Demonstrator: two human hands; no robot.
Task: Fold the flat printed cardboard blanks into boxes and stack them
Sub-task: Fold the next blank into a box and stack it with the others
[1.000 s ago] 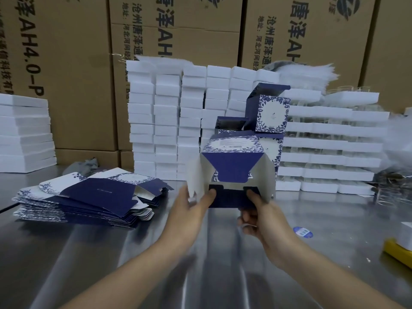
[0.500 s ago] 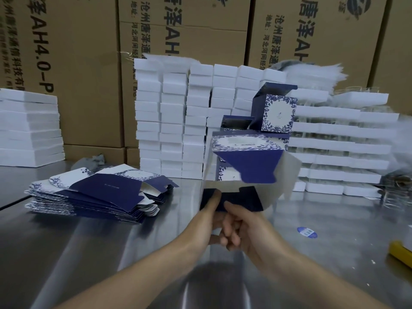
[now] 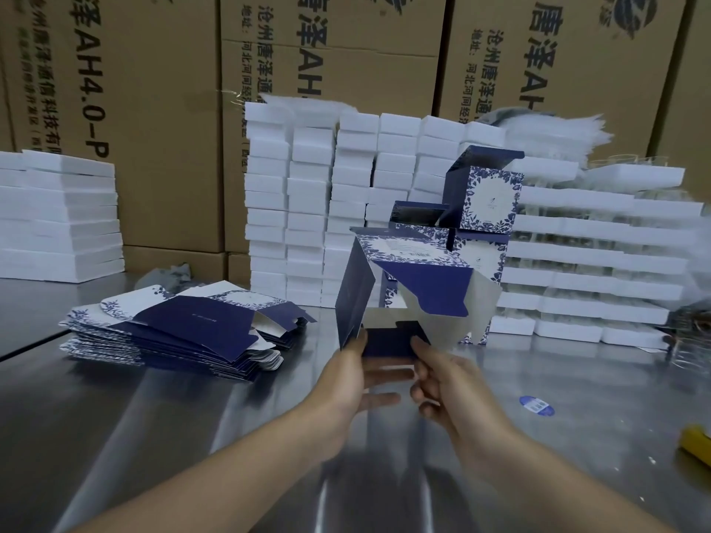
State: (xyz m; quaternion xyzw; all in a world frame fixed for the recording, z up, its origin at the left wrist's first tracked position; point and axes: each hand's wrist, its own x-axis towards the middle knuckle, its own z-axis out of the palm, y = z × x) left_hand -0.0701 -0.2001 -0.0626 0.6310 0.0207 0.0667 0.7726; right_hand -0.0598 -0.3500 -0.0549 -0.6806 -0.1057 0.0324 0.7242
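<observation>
A half-folded blue and white box is held up above the steel table, its open bottom toward me with a navy flap hanging down and pale side flaps spread. My left hand grips its lower left side flap, thumb on the navy panel. My right hand pinches the small navy bottom flap from the right. A pile of flat printed blanks lies to the left on the table. Folded boxes stand stacked behind the held one.
White foam blocks are stacked in columns at the back, with more white foam blocks at the far left and white trays at the right. Brown cartons form the back wall. A blue sticker and a yellow object lie at the right.
The left side flap of the box has swung inward and now shows its navy face. Both hands have shifted their hold at the bottom flaps, and the box has turned slightly.
</observation>
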